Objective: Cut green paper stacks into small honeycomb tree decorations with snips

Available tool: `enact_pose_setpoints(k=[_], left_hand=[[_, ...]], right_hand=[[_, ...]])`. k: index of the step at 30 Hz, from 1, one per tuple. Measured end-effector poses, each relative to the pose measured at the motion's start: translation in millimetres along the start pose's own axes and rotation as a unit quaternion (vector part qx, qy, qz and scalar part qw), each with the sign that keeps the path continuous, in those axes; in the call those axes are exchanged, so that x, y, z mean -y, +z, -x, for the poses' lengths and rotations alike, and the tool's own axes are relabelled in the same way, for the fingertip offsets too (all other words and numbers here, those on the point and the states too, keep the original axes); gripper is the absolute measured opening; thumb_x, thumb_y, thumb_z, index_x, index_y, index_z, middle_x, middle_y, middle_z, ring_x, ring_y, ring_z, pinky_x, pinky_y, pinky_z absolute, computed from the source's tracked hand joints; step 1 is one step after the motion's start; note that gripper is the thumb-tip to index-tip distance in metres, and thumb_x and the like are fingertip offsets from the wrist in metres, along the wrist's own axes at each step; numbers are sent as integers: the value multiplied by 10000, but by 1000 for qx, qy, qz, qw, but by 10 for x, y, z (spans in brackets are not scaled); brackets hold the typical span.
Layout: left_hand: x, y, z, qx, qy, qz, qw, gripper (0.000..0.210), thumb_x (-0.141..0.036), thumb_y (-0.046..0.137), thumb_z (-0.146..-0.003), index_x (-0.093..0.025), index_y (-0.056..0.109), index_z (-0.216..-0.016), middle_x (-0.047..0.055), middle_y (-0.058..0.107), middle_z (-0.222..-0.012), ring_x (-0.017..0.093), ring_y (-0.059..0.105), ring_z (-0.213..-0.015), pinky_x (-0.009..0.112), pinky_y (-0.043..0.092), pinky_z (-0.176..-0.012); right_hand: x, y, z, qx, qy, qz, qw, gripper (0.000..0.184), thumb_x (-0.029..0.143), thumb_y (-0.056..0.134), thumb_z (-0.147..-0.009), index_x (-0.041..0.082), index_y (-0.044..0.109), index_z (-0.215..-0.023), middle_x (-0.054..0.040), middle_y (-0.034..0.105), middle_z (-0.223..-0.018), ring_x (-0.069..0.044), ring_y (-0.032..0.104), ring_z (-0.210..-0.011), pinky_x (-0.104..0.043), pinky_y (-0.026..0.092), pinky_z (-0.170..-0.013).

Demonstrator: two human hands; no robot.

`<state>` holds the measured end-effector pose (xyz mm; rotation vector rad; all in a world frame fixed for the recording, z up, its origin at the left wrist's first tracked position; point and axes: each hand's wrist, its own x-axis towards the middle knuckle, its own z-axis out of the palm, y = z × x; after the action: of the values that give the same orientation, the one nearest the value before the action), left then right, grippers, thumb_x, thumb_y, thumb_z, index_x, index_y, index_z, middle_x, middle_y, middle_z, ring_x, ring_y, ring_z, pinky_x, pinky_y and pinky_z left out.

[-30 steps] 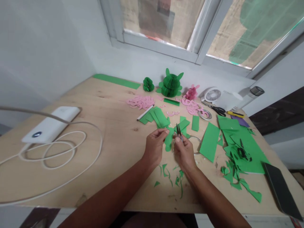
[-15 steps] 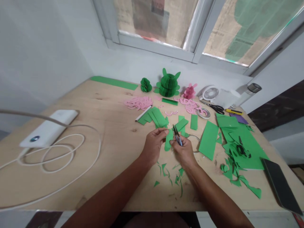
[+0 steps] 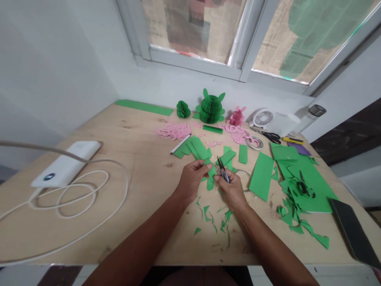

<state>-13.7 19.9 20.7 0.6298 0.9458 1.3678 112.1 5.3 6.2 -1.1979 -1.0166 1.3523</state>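
Observation:
My left hand [image 3: 194, 177] pinches a small strip of green paper [image 3: 211, 178] with a rounded lower end. In my right hand [image 3: 231, 188] is a pair of small scissors [image 3: 222, 169], blades pointing away from me and slightly parted. My right thumb reaches the edge of the same strip. Thin green paper scraps [image 3: 207, 214] lie on the table just below my hands. Beyond them are stacked green paper rectangles [image 3: 198, 147], and a ring of tape [image 3: 244, 178] is partly hidden behind my right hand.
Green sheets [image 3: 315, 178] with offcuts lie to the right, beside a dark phone-like slab [image 3: 353, 230]. Pink paper cutouts [image 3: 175, 131], a pen [image 3: 180, 143], and folded-paper figures [image 3: 210, 109] are farther back. A white power bank [image 3: 67, 163] with a looped cable [image 3: 126, 178] occupies the left.
The green strip has tilted a little between my hands, its upper end leaning left. Both hands stay in nearly the same place; the whole view has shifted slightly.

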Motion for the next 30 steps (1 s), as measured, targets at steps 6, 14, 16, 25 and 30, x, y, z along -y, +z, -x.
enact_pose_setpoints(k=[6, 14, 16, 25, 30], left_hand=[[38, 32, 22, -1, -33, 87, 996, 202, -221, 793, -540, -142, 633, -633, -11, 611, -638, 93, 524, -584, 232, 412, -580], [39, -2, 24, 18, -48, 31, 998, 151, -184, 754, -554, -137, 631, -627, -24, 582, -587, 85, 514, -528, 226, 395, -538], [39, 1, 37, 28, -53, -3, 998, 140, -188, 746, -558, -138, 633, -623, -28, 570, -563, 83, 500, -502, 226, 388, -521], [8, -42, 25, 69, -19, -153, 986, 176, -256, 745, -581, -153, 709, -719, 7, 647, -646, 116, 534, -570, 234, 415, -540], [-14, -19, 45, 76, -15, -166, 983, 226, -312, 759, -583, -152, 739, -742, 42, 703, -724, 152, 576, -646, 260, 446, -608]], right_hand=[[-22, -28, -25, -28, -8, -11, 1000, 213, 290, 739, -613, 189, 558, -660, 100, 345, -493, -57, 243, -426, -211, 171, -409], [25, -138, -107, -77, -15, -60, 995, 233, 290, 736, -609, 189, 553, -711, 120, 345, -449, -45, 226, -378, -196, 148, -368], [45, -159, -123, -82, -21, -70, 994, 237, 293, 736, -609, 190, 544, -703, 124, 337, -440, -42, 222, -371, -193, 145, -363], [79, -213, -158, -55, -15, -42, 997, 231, 305, 729, -593, 190, 541, -662, 121, 326, -426, -45, 215, -366, -206, 136, -374], [74, -191, -134, -27, -26, -1, 999, 202, 291, 718, -593, 187, 546, -624, 107, 335, -447, -54, 234, -402, -215, 147, -391]])
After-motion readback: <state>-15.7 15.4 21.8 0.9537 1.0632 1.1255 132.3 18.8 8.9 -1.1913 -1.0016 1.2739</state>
